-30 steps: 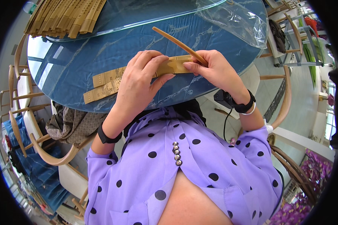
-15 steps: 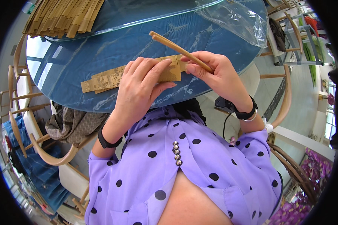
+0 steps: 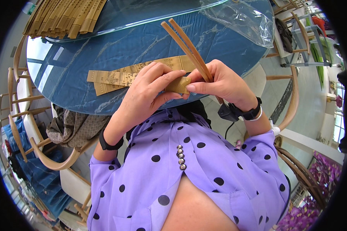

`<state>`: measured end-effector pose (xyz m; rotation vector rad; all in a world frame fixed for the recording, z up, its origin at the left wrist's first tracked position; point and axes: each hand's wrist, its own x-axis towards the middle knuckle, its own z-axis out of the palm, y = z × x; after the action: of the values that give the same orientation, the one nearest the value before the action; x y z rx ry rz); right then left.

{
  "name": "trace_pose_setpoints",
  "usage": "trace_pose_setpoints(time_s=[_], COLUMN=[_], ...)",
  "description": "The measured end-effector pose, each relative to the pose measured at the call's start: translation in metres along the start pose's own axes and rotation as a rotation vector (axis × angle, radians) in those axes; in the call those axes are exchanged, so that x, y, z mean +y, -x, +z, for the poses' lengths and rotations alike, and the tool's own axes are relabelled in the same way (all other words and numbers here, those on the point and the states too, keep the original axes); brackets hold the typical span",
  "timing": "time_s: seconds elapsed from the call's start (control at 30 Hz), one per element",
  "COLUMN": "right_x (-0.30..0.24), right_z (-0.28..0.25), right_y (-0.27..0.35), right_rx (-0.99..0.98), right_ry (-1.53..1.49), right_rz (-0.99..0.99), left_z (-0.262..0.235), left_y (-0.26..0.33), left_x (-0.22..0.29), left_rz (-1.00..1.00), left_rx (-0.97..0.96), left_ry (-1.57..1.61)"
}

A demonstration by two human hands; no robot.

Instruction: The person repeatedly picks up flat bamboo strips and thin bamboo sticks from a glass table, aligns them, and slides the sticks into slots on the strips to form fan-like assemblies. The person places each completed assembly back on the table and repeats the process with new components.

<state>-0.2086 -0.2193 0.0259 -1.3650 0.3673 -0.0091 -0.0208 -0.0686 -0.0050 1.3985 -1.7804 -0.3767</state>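
My right hand (image 3: 223, 82) grips a pair of brown chopsticks (image 3: 186, 48) that point up and to the left over the table. My left hand (image 3: 148, 90) pinches the near end of a long tan paper sleeve (image 3: 115, 77), and the thumb of my right hand touches that same end. Two or three such sleeves lie overlapped on the blue round table (image 3: 85, 50), reaching left from my hands. The chopstick tips are not inside a sleeve.
A stack of tan sleeves (image 3: 63, 17) lies on a glass turntable (image 3: 142, 11) at the far left. A clear plastic bag (image 3: 243, 21) sits at the far right of the table. Wooden chairs (image 3: 54, 158) ring the table; one holds a brown cloth (image 3: 73, 127).
The chopsticks have swung more upright, their tips now higher over the table. The sleeves under my left hand slid slightly toward me.
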Motion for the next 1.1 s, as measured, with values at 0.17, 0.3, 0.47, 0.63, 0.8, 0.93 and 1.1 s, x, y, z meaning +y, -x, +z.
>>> trace_pose_setpoints(time_s=[0.17, 0.3, 0.47, 0.63, 0.8, 0.93, 1.1], right_x=[0.007, 0.014, 0.011, 0.014, 0.021, 0.021, 0.018], right_z=[0.005, 0.006, 0.016, 0.017, 0.007, 0.009, 0.009], right_y=[-0.002, -0.004, -0.004, -0.006, -0.004, -0.004, -0.004], right_rx=[0.051, 0.086, 0.203, 0.256, 0.2, 0.186, 0.148], right_ry=[-0.041, 0.063, 0.215, 0.179, 0.155, 0.104, 0.036], right_rz=[0.017, 0.052, -0.011, -0.043, -0.018, -0.012, -0.021], left_z=[0.002, 0.003, 0.007, 0.013, 0.016, 0.014, 0.012], left_y=[0.0, -0.001, 0.001, -0.001, 0.003, 0.004, 0.002], left_x=[0.002, 0.009, 0.01, 0.004, 0.009, 0.011, 0.001], left_rz=[0.073, 0.097, 0.067, 0.145, 0.178, 0.144, 0.238], left_rx=[0.012, 0.027, -0.024, 0.016, -0.015, -0.058, -0.054], left_ry=[-0.139, -0.221, -0.35, -0.561, -0.691, -0.639, -0.628])
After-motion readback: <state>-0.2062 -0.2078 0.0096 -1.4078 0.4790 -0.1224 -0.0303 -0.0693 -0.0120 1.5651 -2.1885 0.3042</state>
